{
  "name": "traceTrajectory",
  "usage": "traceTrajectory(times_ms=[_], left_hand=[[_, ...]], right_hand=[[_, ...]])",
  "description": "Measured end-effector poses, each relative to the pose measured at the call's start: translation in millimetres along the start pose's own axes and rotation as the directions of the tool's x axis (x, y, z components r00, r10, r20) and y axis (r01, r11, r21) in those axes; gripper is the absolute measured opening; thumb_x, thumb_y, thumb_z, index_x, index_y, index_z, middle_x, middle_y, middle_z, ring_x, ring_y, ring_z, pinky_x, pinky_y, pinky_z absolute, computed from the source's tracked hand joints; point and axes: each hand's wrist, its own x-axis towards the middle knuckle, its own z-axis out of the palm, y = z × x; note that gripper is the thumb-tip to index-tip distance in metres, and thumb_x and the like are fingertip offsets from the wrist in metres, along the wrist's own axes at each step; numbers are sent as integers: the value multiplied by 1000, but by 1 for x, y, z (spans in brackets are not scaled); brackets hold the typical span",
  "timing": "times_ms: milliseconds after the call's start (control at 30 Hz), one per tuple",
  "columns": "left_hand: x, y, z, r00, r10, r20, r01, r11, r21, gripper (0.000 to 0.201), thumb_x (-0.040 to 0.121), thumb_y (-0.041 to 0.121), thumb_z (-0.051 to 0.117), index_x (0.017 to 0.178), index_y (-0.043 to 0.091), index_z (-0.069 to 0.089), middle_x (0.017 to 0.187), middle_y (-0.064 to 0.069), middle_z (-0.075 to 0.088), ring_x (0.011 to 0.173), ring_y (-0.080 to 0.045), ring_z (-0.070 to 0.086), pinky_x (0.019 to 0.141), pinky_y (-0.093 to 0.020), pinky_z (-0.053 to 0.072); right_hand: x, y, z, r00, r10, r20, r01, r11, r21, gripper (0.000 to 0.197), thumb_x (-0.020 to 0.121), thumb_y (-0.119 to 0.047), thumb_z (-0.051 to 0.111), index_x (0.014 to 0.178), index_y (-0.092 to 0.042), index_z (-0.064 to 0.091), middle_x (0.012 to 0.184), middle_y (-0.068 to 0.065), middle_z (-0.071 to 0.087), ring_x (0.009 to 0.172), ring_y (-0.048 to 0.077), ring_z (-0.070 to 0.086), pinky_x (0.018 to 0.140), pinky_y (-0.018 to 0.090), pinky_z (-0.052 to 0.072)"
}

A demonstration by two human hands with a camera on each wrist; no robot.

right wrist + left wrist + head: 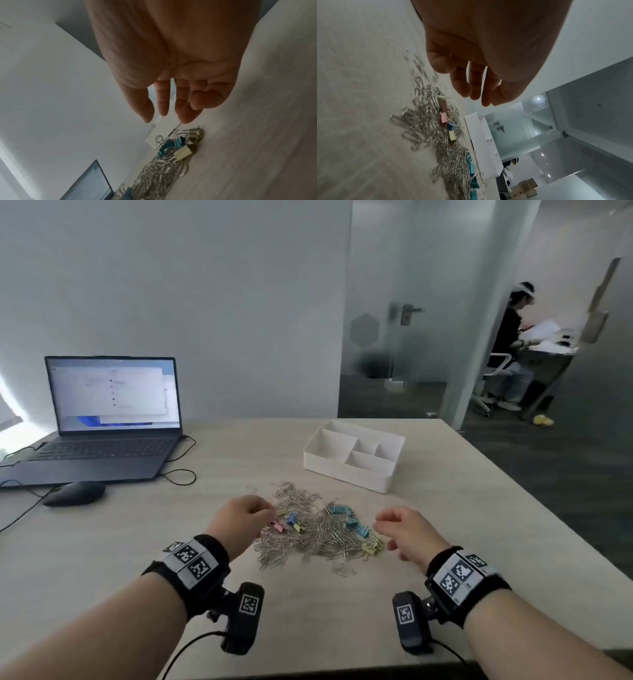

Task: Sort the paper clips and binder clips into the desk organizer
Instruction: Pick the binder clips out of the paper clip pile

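A: Your white divided plastic desk organizer (354,455) sits empty beyond the mixed heap of silver wire paper clips (308,537).

B: Pick the pastel binder clips (356,527) out first; your left hand (239,520) and right hand (407,530) hover loosely curled, holding nothing.

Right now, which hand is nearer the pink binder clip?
Left. The left hand hovers right beside the pink binder clip at the pile's left edge; the right hand is across the pile, at its right edge.
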Motion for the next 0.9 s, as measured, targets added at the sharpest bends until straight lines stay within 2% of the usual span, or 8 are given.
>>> traceTrajectory(times_ms=[100, 200, 267, 367, 467, 700, 833, 900], left_hand=[[-5, -9, 10, 999, -48, 20, 50, 996, -79, 13, 89, 22, 63, 78, 23, 71, 59, 10, 64, 59, -12, 60, 46, -21, 39], [-6, -13, 19, 997, -54, 64, 62, 989, -133, 14, 89, 21, 62, 79, 20, 71, 61, 8, 64, 59, -13, 59, 43, -20, 39], [-2, -12, 18, 997, -38, 61, 45, 993, -108, 14, 89, 21, 61, 79, 21, 71, 66, 4, 67, 61, -12, 60, 47, -21, 43], [6, -11, 18, 999, -20, 48, 23, 998, -56, 12, 89, 20, 60, 84, 24, 69, 75, 6, 70, 62, -11, 61, 56, -23, 47], [18, -10, 22, 999, -2, 38, 3, 1000, -17, 8, 91, 24, 61, 97, 25, 65, 94, 7, 67, 67, -10, 64, 54, -21, 47], [57, 2, 35, 984, 7, 179, -59, 957, 284, 44, 85, 33, 69, 128, 28, 58, 129, 6, 55, 70, 1, 63, 53, -14, 43], [74, 10, 41, 950, 19, 312, -172, 864, 473, 54, 78, 38, 73, 130, 35, 57, 130, 7, 59, 99, -9, 62, 80, -23, 51], [79, 11, 44, 930, 7, 367, -218, 815, 537, 47, 80, 34, 74, 125, 34, 62, 122, 10, 63, 101, -10, 60, 86, -24, 50]], right_hand=[[3, 2, 7, 999, 20, 37, -14, 987, -162, 40, 81, -31, 77, 118, -28, 61, 116, -3, 57, 80, 15, 60, 57, 24, 44], [6, 1, 12, 997, -5, 83, 33, 941, -336, 53, 76, -32, 79, 126, -31, 60, 123, 0, 50, 100, 16, 59, 74, 25, 45], [8, 0, 13, 996, -13, 92, 53, 894, -444, 46, 74, -34, 79, 118, -33, 65, 120, -1, 49, 105, 15, 57, 82, 26, 43], [14, 3, 17, 993, -27, 116, 84, 850, -520, 22, 74, -30, 78, 92, -38, 68, 107, -5, 54, 93, 10, 58, 77, 24, 43], [20, 7, 14, 991, -34, 129, 96, 856, -508, 10, 78, -19, 70, 80, -29, 71, 91, -7, 68, 76, 9, 63, 67, 24, 51], [39, 11, -11, 997, -23, 68, 43, 950, -309, 11, 80, -8, 66, 78, -17, 73, 77, 9, 73, 58, 16, 62, 55, 28, 56], [54, 16, -34, 1000, 7, -7, -9, 958, -288, 10, 81, -6, 65, 78, -14, 70, 74, 9, 70, 61, 20, 63, 65, 42, 61], [60, 20, -42, 1000, 20, -13, -23, 949, -316, 10, 84, -10, 64, 80, -17, 70, 77, 8, 71, 63, 23, 66, 68, 46, 61]])
